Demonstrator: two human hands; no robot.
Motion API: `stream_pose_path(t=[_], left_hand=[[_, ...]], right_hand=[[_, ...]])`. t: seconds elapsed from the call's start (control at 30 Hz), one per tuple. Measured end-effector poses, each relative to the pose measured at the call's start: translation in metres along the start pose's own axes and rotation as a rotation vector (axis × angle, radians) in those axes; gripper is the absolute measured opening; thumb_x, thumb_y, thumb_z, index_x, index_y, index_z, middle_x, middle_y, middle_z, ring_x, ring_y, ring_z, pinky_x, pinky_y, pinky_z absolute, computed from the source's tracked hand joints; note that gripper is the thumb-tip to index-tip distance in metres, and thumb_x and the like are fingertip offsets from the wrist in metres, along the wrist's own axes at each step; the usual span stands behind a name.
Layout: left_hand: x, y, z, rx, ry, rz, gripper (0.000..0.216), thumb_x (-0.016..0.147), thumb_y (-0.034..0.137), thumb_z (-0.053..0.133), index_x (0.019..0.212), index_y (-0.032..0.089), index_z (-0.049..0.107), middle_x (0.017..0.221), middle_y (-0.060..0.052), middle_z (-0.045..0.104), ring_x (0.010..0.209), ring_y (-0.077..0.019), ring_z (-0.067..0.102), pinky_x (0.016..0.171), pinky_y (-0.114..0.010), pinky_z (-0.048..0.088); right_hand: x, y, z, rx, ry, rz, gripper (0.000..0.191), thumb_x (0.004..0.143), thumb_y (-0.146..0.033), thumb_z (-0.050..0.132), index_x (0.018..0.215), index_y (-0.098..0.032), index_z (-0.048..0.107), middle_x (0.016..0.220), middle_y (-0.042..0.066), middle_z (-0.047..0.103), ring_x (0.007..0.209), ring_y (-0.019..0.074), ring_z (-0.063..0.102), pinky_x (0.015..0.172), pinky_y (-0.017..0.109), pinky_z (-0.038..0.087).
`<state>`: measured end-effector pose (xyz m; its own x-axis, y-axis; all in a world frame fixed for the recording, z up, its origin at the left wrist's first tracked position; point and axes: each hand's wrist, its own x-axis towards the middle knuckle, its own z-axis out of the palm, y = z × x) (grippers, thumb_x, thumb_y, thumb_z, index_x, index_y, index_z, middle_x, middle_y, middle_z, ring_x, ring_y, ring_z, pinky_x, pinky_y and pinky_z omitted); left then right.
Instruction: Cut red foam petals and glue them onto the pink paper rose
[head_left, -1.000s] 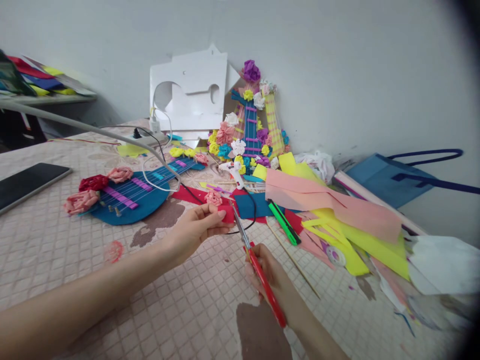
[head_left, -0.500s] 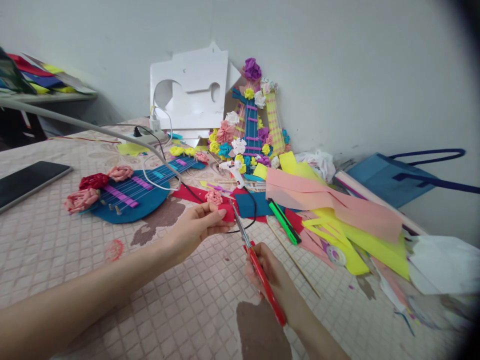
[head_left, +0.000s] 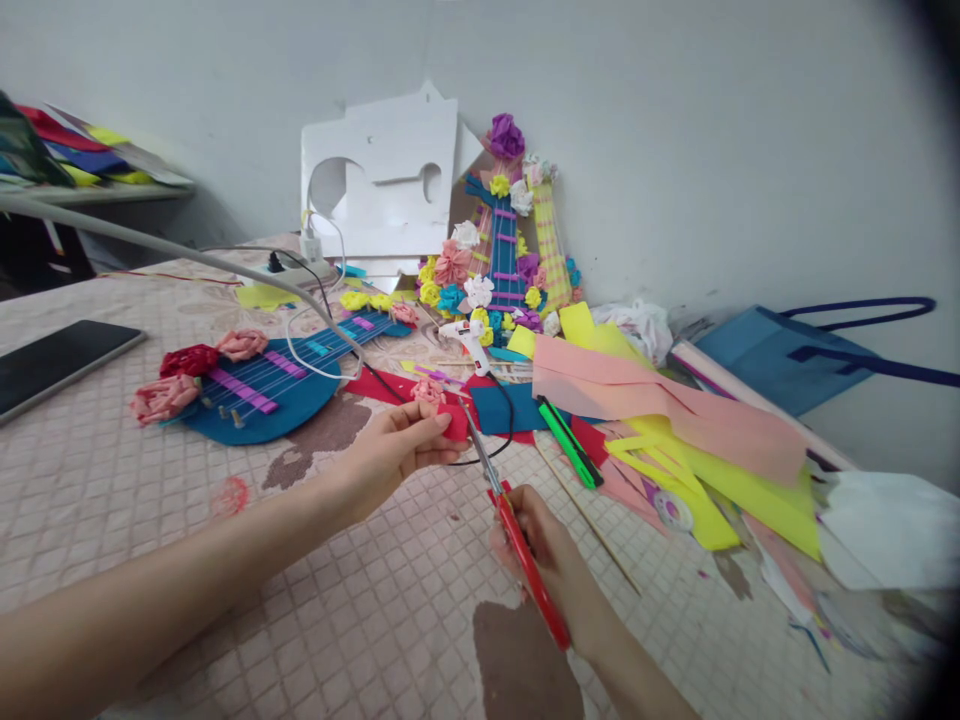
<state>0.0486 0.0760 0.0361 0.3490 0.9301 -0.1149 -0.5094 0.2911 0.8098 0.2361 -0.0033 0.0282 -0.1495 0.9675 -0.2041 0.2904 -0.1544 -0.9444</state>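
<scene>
Centre frame: my left hand (head_left: 391, 452) pinches red paper strip (head_left: 454, 424), fingers closed on it. My right hand (head_left: 556, 562) grips scissors (head_left: 517, 545), blades near shut at strip's edge. Both hands barely shifted over last second; snip looks unfinished.

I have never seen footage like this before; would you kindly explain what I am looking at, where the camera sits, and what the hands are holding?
There is no machine here, only a person's two bare hands. The single picture comes from a camera worn on the head, looking forward and down. The left hand pinches a small red paper piece. The right hand grips red-handled scissors, with the blades at that piece's edge. On the patterned tablecloth lie a blue paper guitar with paper roses, a white glue gun, a green pen-shaped tool, pink paper sheets and yellow paper sheets. A dark flat screen lies at the left.
</scene>
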Motion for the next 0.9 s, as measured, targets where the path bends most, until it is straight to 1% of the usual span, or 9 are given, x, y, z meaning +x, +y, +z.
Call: stream_pose_path(t=[0.27, 0.5, 0.6, 0.77, 0.9], left_hand=[[0.002, 0.002, -0.002, -0.013, 0.016, -0.011, 0.016, 0.074, 0.023, 0.074, 0.075, 0.015, 0.060, 0.071, 0.000, 0.069, 0.069, -0.0147, 0.069, 0.074, -0.028, 0.055], [0.004, 0.003, -0.006, -0.006, -0.003, -0.008, 0.013, 0.077, 0.025, 0.071, 0.078, 0.015, 0.063, 0.072, -0.001, 0.069, 0.069, -0.0130, 0.067, 0.076, -0.028, 0.054], [0.006, 0.005, -0.007, -0.005, -0.014, -0.003, 0.013, 0.077, 0.025, 0.071, 0.078, 0.015, 0.062, 0.074, -0.001, 0.069, 0.069, -0.0131, 0.067, 0.074, -0.027, 0.054], [0.007, 0.009, -0.007, -0.005, -0.038, 0.001, 0.013, 0.077, 0.024, 0.071, 0.075, 0.015, 0.062, 0.071, 0.001, 0.067, 0.070, -0.0125, 0.066, 0.073, -0.027, 0.054], [0.008, 0.011, -0.008, 0.016, -0.040, -0.014, 0.012, 0.077, 0.024, 0.071, 0.077, 0.015, 0.062, 0.075, -0.001, 0.069, 0.071, -0.0123, 0.066, 0.073, -0.026, 0.055]], right_hand=[[-0.001, -0.006, 0.000, -0.005, 0.001, 0.022, 0.026, 0.074, -0.038, 0.063, 0.079, -0.023, 0.042, 0.059, -0.008, 0.040, 0.047, 0.0085, 0.032, 0.043, 0.021, 0.028], [-0.001, -0.004, 0.000, -0.025, 0.029, 0.024, 0.029, 0.073, -0.042, 0.064, 0.078, -0.023, 0.042, 0.062, -0.007, 0.041, 0.049, 0.0093, 0.035, 0.044, 0.022, 0.029], [-0.001, -0.002, 0.000, -0.021, 0.032, 0.022, 0.029, 0.073, -0.041, 0.065, 0.078, -0.023, 0.043, 0.063, -0.007, 0.042, 0.052, 0.0099, 0.038, 0.046, 0.022, 0.031], [0.000, -0.001, 0.002, -0.019, 0.043, 0.011, 0.031, 0.073, -0.040, 0.068, 0.078, -0.022, 0.043, 0.063, -0.006, 0.043, 0.055, 0.0106, 0.041, 0.049, 0.022, 0.032], [-0.001, -0.002, 0.002, -0.034, 0.045, 0.004, 0.030, 0.074, -0.040, 0.067, 0.078, -0.022, 0.043, 0.063, -0.006, 0.043, 0.055, 0.0108, 0.041, 0.051, 0.023, 0.034]])
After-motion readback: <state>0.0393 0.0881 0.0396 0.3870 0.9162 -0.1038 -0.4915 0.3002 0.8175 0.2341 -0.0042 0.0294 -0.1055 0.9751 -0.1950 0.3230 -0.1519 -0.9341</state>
